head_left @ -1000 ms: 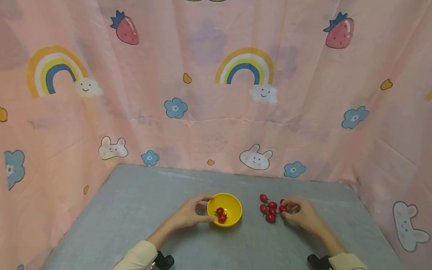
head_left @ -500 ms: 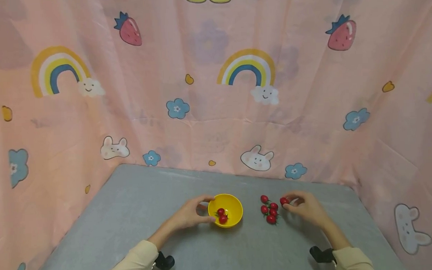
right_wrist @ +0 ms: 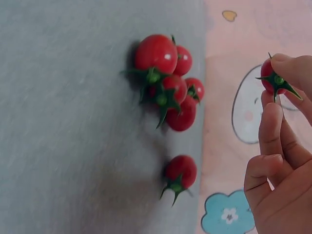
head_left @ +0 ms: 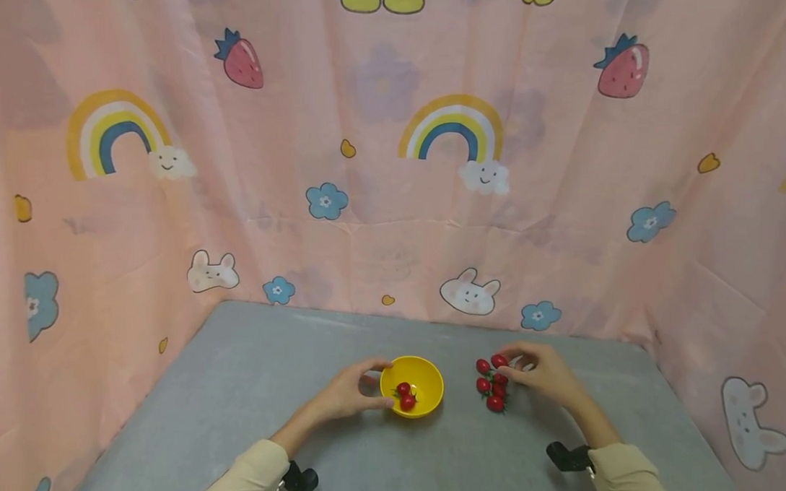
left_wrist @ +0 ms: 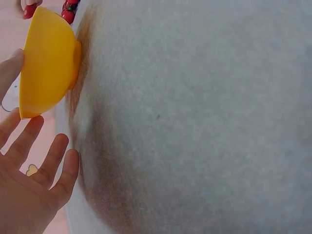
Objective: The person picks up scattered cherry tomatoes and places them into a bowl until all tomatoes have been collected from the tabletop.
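Observation:
My left hand point(head_left: 346, 391) holds the rim of a small yellow bowl point(head_left: 430, 389), thumb on the near side and fingers on the far side. In the left wrist view the bowl point(left_wrist: 51, 63) appears from the side, thumb and fingertips against it. Two cherry tomatoes point(head_left: 407, 402) with green stems lie inside. My right hand point(head_left: 543, 374) pinches one cherry tomato point(right_wrist: 268, 78) between thumb and fingertips, raised above the table. Beneath and beside that hand lies a loose group of several cherry tomatoes point(head_left: 495, 403). One tomato point(right_wrist: 181, 168) lies apart from the cluster in the right wrist view.
A grey table point(head_left: 293, 350) carries everything. Behind and beside it hangs a pink curtain point(head_left: 379, 231) printed with rainbows, strawberries and bunnies. Black wrist mounts point(head_left: 301, 480) stick out by both cuffs.
My right hand has pinched a cherry tomato at the group's right side, lifted it and carried it left above the others. The left hand stays at the bowl.

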`<state>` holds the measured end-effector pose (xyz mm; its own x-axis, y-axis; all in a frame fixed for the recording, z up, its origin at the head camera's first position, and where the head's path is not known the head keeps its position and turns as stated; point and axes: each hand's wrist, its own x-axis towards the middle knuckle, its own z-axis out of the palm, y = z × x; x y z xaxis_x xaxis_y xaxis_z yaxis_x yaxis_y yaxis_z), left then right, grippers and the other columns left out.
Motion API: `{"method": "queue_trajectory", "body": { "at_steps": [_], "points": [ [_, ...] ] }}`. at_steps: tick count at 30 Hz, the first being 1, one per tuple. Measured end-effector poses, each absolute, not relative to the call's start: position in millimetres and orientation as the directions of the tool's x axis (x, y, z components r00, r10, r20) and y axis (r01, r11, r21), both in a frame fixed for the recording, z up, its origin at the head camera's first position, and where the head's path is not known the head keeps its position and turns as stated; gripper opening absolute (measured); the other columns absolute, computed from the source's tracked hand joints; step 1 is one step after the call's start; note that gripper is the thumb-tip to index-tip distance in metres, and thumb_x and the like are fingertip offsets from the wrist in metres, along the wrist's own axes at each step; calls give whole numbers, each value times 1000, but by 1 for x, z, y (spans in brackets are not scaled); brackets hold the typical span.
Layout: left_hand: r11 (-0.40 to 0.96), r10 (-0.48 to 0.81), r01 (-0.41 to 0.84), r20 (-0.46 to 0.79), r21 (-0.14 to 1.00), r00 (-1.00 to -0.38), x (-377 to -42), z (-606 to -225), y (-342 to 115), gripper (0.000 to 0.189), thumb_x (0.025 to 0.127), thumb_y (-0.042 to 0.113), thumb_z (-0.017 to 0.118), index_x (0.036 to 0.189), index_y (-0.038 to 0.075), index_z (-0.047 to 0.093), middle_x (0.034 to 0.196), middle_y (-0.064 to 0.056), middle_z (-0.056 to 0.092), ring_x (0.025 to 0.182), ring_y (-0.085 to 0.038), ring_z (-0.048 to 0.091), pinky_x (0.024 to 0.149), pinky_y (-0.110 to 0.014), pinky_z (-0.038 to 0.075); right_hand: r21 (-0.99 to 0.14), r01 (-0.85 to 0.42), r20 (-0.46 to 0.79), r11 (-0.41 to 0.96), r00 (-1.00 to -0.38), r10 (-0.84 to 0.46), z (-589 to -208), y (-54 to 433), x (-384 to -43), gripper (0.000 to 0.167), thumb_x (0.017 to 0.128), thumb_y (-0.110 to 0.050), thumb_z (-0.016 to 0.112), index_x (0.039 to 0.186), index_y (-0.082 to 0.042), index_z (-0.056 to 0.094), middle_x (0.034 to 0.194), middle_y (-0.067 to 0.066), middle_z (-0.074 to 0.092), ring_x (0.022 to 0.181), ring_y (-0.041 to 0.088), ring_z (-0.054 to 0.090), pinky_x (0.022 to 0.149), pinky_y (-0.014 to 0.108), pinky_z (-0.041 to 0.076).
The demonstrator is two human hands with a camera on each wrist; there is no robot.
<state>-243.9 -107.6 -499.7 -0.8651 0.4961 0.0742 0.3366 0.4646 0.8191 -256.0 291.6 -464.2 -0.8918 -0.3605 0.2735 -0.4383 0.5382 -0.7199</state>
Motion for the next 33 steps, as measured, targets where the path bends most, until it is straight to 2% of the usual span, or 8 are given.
{"method": "queue_trajectory", "body": {
  "at_steps": [10,17,27,33],
  "points": [
    [445,501,335,80,830,-862,-241,-500,-108,62,88,30,82,142,14,56,144,-7,55,120,-32,59,93,-44,55,-749,-406,221,524,-898,-380,-464,266,-263,25,89,-18,81,112,-9,74,103,2,70,80,22,62,64,29,55],
    [450,497,330,74,830,-865,-243,-501,-108,61,88,30,82,142,16,56,144,-5,55,119,-30,59,92,-41,55,-758,-397,205,517,-898,-389,-460,245,-263,24,89,-16,81,111,-11,74,102,0,70,82,24,61,68,29,56],
    [456,492,325,69,828,-868,-242,-499,-108,63,87,30,83,142,13,57,143,-6,56,118,-31,60,92,-42,55,-758,-442,209,479,-861,-464,-461,219,-267,22,90,-10,79,112,-10,75,104,2,71,79,22,60,65,28,55],
    [460,485,318,65,829,-872,-242,-498,-106,63,87,29,84,142,12,57,143,-6,56,118,-32,60,92,-44,55,-755,-481,230,446,-831,-507,-463,205,-269,24,89,-6,79,113,-4,74,107,7,72,81,25,60,70,31,55]
  ]
}}
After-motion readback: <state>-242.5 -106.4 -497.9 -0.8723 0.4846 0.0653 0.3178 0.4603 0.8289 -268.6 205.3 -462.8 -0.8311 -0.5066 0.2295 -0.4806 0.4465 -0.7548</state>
